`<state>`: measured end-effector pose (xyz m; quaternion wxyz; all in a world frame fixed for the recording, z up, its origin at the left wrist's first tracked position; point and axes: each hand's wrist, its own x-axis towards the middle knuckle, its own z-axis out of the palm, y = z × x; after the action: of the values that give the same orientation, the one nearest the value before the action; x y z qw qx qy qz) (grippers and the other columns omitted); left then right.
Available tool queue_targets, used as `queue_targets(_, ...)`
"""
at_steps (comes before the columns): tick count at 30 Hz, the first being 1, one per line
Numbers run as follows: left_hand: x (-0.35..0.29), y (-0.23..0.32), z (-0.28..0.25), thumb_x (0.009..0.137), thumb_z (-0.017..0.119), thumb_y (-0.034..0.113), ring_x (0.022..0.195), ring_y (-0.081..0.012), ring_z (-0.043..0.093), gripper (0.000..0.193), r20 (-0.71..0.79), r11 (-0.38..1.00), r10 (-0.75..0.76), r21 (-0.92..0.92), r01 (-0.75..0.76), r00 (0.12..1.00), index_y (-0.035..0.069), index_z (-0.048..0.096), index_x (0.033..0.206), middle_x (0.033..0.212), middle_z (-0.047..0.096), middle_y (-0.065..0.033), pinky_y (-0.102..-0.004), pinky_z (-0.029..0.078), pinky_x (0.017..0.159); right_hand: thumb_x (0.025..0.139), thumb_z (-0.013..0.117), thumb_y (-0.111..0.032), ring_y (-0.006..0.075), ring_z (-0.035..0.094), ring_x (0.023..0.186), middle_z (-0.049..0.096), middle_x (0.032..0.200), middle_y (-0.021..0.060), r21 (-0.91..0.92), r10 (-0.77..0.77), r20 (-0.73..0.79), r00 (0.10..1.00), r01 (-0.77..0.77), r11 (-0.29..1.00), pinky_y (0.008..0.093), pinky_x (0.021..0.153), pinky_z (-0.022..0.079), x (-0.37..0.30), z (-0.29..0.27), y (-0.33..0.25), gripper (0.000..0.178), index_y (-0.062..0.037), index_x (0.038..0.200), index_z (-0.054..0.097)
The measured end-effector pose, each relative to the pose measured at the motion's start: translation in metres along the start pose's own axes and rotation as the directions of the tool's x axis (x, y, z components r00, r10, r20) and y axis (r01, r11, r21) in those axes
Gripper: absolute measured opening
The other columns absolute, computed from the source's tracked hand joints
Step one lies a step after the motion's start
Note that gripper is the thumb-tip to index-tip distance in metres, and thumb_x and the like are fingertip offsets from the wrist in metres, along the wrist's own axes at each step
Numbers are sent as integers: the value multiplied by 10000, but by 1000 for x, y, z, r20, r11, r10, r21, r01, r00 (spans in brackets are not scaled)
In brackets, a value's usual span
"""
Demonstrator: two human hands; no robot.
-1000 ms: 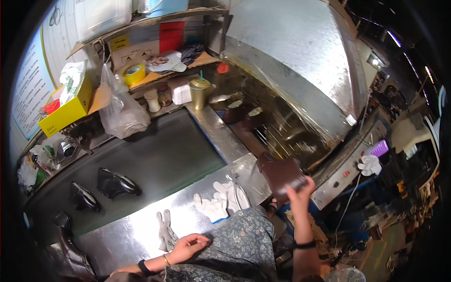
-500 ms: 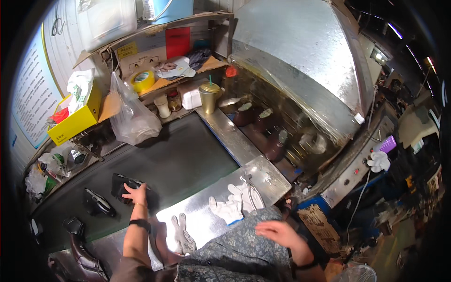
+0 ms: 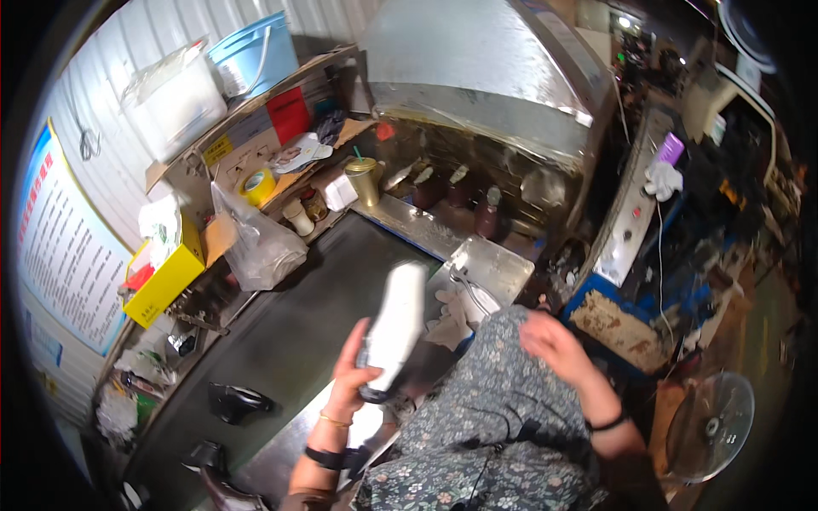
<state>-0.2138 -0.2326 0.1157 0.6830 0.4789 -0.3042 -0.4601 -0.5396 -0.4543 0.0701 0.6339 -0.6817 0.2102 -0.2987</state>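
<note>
My left hand (image 3: pixel 345 385) is closed around a dark shoe (image 3: pixel 398 319), its white sole turned up, lifted above the conveyor belt (image 3: pixel 332 264). The picture smears it a little. My right hand (image 3: pixel 555 347) is raised beside my floral apron (image 3: pixel 503 400), fingers loosely bent and apart, with nothing seen in them. A black shoe (image 3: pixel 239 402) lies on the belt to the left. Nearer to me are another black shoe (image 3: pixel 204 456) and a brown boot (image 3: pixel 230 494). White gloves (image 3: pixel 450 322) lie on the metal ledge, partly hidden behind the held shoe.
Brown boots (image 3: pixel 487 213) stand under the metal hood (image 3: pixel 469 60). A gold cup (image 3: pixel 364 180) with a straw is near the belt's far end. A plastic bag (image 3: pixel 264 255) and a yellow box (image 3: pixel 166 277) line the left. A fan (image 3: pixel 714 427) stands at lower right.
My left hand has lifted the shoe from the belt, bringing it right and toward me with the sole up. My right hand stays by the apron. The view has turned.
</note>
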Motion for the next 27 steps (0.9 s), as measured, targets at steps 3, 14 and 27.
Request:
queue_targets(3, -5, 4, 65, 678, 730, 2, 1518, -231, 106, 1032, 415, 934, 75, 289, -210, 907, 26, 197, 1562, 1633, 173, -147, -344, 125, 1206, 1001, 585, -137, 87, 508, 945, 545, 1261, 78, 205, 19, -138, 990, 10, 979, 242, 830, 453, 46, 28, -69, 609, -68, 1521, 275)
queue_targets(14, 45, -70, 135, 743, 866, 243, 1496, -284, 169, 1125, 582, 777, 12, 506, -375, 813, 18, 127, 1562, 1596, 191, -226, -382, 180, 1199, 886, 726, -138, 190, 555, 1208, 587, 1317, 156, -224, -59, -58, 997, 45, 974, 324, 1017, 438, -23, 47, -46, 515, -6, 1342, 524)
queue_targets(27, 12, -94, 156, 766, 807, 181, 1472, -449, 176, 922, 394, 697, 209, 582, -419, 895, 20, 261, 1492, 1552, 195, -315, -468, 200, 1190, 831, 715, -69, 331, 642, 1139, 653, 1208, 218, -432, -239, -139, 961, 158, 888, 379, 955, 502, -30, 53, -44, 406, 12, 1219, 625)
